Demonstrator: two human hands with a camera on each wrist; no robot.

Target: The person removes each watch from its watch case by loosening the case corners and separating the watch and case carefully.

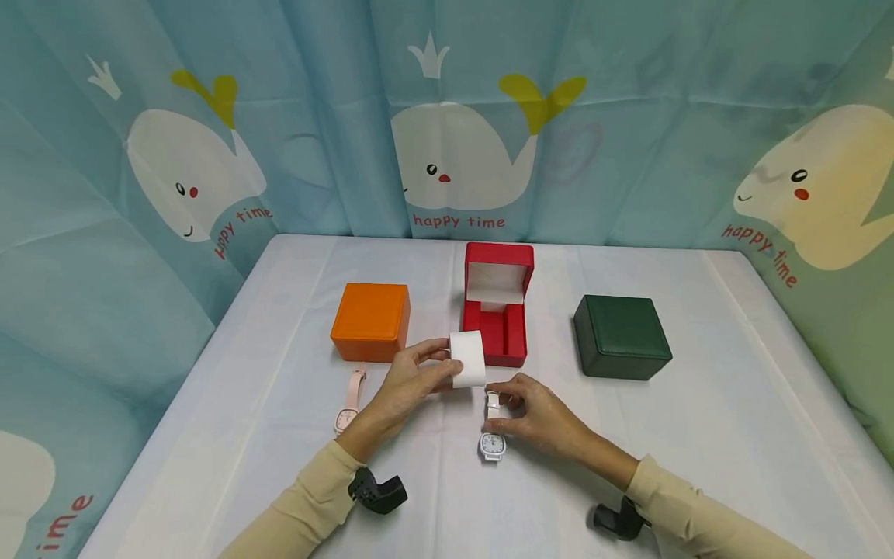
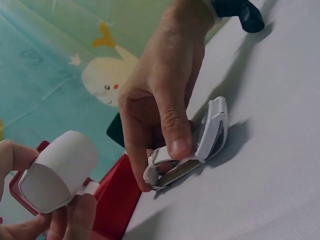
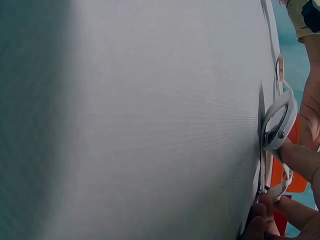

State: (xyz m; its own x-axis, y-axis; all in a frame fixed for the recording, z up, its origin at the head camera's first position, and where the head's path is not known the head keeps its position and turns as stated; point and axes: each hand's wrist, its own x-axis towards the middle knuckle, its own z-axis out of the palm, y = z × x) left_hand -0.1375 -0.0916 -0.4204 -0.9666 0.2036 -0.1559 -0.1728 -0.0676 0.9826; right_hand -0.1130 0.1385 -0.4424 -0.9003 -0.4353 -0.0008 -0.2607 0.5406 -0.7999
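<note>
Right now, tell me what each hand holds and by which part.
Left hand grips the white curved watch cushion by its sides. Right hand pinches the white square-faced wristwatch by its strap end.

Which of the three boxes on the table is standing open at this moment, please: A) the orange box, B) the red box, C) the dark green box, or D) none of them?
B: the red box has its lid raised, showing the white lining, while the orange box and the dark green box both have their lids down.
</note>
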